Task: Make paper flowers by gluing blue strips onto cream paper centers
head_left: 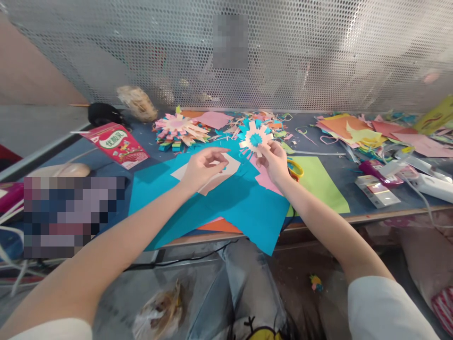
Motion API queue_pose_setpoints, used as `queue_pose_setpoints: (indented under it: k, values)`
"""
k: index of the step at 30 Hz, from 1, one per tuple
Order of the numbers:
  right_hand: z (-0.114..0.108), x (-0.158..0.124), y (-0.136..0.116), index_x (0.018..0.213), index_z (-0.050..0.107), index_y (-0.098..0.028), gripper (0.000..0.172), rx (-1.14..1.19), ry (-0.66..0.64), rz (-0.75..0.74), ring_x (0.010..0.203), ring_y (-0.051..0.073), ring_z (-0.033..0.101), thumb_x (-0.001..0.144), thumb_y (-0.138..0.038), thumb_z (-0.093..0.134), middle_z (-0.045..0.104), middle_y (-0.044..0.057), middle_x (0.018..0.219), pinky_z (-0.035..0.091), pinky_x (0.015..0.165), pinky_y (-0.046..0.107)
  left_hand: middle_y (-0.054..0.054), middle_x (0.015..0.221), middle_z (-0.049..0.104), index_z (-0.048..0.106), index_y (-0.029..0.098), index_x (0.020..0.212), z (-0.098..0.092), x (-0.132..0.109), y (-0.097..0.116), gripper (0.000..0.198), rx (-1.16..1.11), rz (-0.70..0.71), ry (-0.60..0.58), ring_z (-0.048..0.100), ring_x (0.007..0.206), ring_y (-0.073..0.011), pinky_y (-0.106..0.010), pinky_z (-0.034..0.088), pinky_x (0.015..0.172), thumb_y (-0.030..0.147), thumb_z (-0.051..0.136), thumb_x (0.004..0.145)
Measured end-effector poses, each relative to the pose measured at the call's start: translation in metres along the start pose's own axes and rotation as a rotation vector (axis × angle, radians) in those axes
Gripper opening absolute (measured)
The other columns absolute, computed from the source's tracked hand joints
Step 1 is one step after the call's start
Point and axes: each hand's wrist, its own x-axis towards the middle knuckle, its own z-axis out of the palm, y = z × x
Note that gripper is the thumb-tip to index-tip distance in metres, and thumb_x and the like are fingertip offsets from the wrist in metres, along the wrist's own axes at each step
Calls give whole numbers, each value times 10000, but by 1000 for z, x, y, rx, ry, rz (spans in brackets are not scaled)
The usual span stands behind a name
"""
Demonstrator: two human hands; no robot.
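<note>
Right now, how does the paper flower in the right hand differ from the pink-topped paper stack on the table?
The paper flower is pinched by the right hand; the pink-topped stack rests on the table. The flower has a blue centre, the stack a pink one. The flower looks smaller and thinner; the stack is broader and many-layered. Both have fringed paper edges.
</note>
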Motion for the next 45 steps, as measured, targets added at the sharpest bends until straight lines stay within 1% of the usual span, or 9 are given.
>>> queue_pose_setpoints:
  k: [8, 12, 16, 22, 27, 33, 40, 42, 45]
  values:
    - [0, 0, 2, 742, 435, -216, 373, -14, -11, 24, 553, 91, 571, 629, -398, 740, 553, -66, 599, 416, 385, 191, -23, 753, 632, 683, 162, 848, 9, -3, 8, 220, -27, -57, -45, 573, 565, -102, -250, 499, 564, 316, 688, 691]
    - [0, -1, 3, 713, 439, -215, 378, -21, -25, 25, 558, 91, 567, 616, -415, 745, 554, -67, 589, 428, 385, 193, -7, 697, 627, 662, 159, 906, 15, -4, 4, 319, -122, -126, -62, 576, 532, -103, -249, 483, 528, 348, 729, 658]
    - [3, -3, 4, 732, 456, -214, 371, -60, -56, 44, 548, 86, 556, 611, -413, 745, 529, -76, 602, 441, 382, 198, 6, 694, 641, 618, 160, 891, 18, -2, -2, 453, -293, -169, -33, 571, 505, -99, -255, 490, 504, 383, 805, 543]
    - [8, -6, 1, 751, 470, -216, 382, -103, -114, 44, 536, 90, 562, 588, -418, 751, 555, -65, 649, 455, 376, 209, 5, 634, 649, 599, 151, 751, 22, -1, -6, 399, -322, -243, -26, 587, 501, -113, -255, 500, 513, 347, 836, 497]
    - [6, -6, -3, 734, 484, -219, 353, -106, -106, 25, 565, 95, 561, 597, -412, 745, 551, -60, 627, 456, 390, 206, 6, 698, 681, 656, 180, 932, 19, -1, -14, 399, -355, -167, 9, 603, 560, -96, -238, 498, 568, 284, 800, 574]
    - [1, -2, -4, 743, 484, -218, 360, -128, -47, -24, 615, 105, 575, 616, -446, 732, 570, -41, 670, 452, 413, 207, 2, 748, 690, 671, 199, 917, 11, 2, -12, 353, -351, -121, 87, 621, 647, -109, -265, 517, 605, 299, 784, 598]
    - [-10, 7, 5, 789, 478, -215, 336, -111, 26, -58, 590, 92, 555, 651, -413, 713, 574, -32, 696, 467, 443, 217, 99, 740, 656, 645, 301, 841, -5, 9, 2, 293, -460, 62, 248, 627, 1030, -149, -272, 534, 742, 298, 814, 601]
    - [-10, 7, 6, 778, 469, -214, 329, -107, 24, -56, 597, 94, 557, 661, -411, 705, 570, -33, 689, 472, 452, 218, 101, 678, 629, 651, 320, 818, -7, 7, 12, 329, -517, 82, 239, 648, 996, -156, -245, 546, 668, 307, 846, 553]
    - [-8, 6, 6, 757, 449, -221, 338, -128, 28, -40, 600, 94, 559, 660, -424, 702, 550, -46, 655, 470, 454, 211, 66, 576, 593, 659, 278, 738, -3, 1, 24, 330, -502, 22, 134, 691, 723, -169, -196, 452, 398, 384, 863, 502]
